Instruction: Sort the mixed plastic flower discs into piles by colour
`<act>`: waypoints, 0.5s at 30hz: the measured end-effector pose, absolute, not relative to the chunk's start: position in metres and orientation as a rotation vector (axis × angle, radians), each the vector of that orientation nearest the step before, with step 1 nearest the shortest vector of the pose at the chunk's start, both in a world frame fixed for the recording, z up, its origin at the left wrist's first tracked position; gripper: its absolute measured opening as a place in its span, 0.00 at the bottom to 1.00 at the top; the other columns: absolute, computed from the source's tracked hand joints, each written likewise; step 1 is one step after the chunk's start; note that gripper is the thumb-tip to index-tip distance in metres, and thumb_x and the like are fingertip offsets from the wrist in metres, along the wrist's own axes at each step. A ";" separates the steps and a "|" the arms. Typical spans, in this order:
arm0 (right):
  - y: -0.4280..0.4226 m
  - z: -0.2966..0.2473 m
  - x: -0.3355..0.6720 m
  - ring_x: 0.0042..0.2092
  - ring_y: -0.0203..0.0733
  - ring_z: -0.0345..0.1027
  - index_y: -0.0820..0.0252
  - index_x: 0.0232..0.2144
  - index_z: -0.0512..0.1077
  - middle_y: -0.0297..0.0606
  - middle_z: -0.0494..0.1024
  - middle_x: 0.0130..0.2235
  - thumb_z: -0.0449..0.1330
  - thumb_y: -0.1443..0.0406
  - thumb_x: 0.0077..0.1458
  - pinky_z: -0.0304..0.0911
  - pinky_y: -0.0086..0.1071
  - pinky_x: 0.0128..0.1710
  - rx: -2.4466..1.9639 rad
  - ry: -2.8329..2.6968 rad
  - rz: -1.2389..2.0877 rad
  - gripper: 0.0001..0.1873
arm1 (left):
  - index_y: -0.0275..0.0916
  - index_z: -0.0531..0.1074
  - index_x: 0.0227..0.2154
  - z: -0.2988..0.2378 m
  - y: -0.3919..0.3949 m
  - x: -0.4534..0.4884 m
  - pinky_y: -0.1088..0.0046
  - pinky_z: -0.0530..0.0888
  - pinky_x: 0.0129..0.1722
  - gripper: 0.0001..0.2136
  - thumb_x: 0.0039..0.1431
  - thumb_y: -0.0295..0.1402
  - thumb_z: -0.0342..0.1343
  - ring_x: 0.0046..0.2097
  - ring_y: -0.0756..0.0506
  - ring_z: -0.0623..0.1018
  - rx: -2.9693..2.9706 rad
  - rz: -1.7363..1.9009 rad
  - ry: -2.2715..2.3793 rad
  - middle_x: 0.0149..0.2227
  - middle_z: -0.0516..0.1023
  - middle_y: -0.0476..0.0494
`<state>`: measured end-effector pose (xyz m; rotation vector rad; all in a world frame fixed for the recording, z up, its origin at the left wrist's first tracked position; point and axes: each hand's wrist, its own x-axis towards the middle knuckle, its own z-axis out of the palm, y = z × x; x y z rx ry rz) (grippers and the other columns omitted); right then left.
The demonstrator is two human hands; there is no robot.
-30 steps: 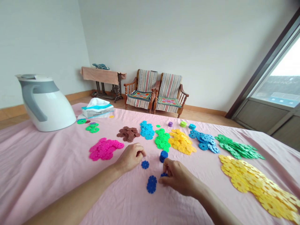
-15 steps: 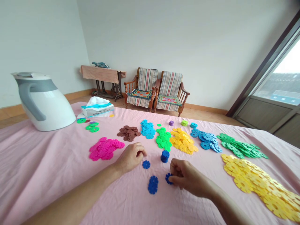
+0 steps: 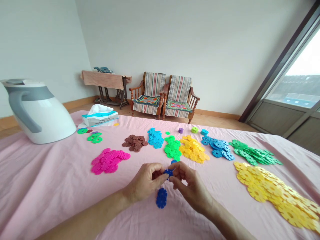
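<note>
Between my fingertips are dark blue notched plastic discs (image 3: pixel 168 173); fingers cover much of them, so I cannot tell how many. My left hand (image 3: pixel 150 178) pinches them from the left, and my right hand (image 3: pixel 187 181) grips from the right. Just below lie overlapping dark blue discs (image 3: pixel 161 199), flat on the pink cloth. Behind my right fingers, the top of a dark blue disc stack (image 3: pixel 173 162) shows; the rest is hidden.
Heaps of pink discs (image 3: pixel 108 161), brown discs (image 3: pixel 135 142), bright green discs (image 3: pixel 172 148) and yellow discs (image 3: pixel 193 149) lie beyond my hands. More yellow discs (image 3: pixel 272 191) spread at right. A white kettle (image 3: pixel 47 113) and a tissue box (image 3: pixel 100 117) stand at left.
Both hands have come together at the middle. The single blue disc by my left hand and the one at my right have left the cloth. The view has shifted slightly right.
</note>
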<state>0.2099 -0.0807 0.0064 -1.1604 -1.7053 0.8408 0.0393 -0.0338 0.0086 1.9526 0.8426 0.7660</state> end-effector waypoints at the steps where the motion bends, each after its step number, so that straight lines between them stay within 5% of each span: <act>1: -0.082 0.008 0.209 0.28 0.32 0.63 0.59 0.40 0.67 0.30 0.69 0.27 0.56 0.67 0.54 0.61 0.27 0.28 -1.168 -1.731 0.799 0.10 | 0.34 0.70 0.24 0.008 -0.033 0.039 0.79 0.60 0.23 0.11 0.57 0.35 0.52 0.25 0.53 0.63 1.903 0.762 0.833 0.21 0.66 0.51; 8: -0.085 0.006 0.206 0.29 0.34 0.65 0.56 0.45 0.67 0.34 0.73 0.31 0.57 0.68 0.54 0.62 0.27 0.29 -1.171 -1.872 0.534 0.15 | 0.34 0.67 0.23 0.012 -0.030 0.037 0.81 0.60 0.20 0.14 0.54 0.41 0.55 0.21 0.55 0.63 1.660 0.663 0.747 0.20 0.65 0.53; 15: -0.067 0.005 0.223 0.29 0.35 0.64 0.58 0.39 0.69 0.35 0.72 0.31 0.59 0.64 0.51 0.61 0.31 0.31 -1.335 -1.705 0.358 0.11 | 0.33 0.71 0.26 0.007 -0.019 0.034 0.80 0.60 0.18 0.19 0.56 0.47 0.50 0.20 0.54 0.64 1.658 0.869 0.926 0.19 0.66 0.51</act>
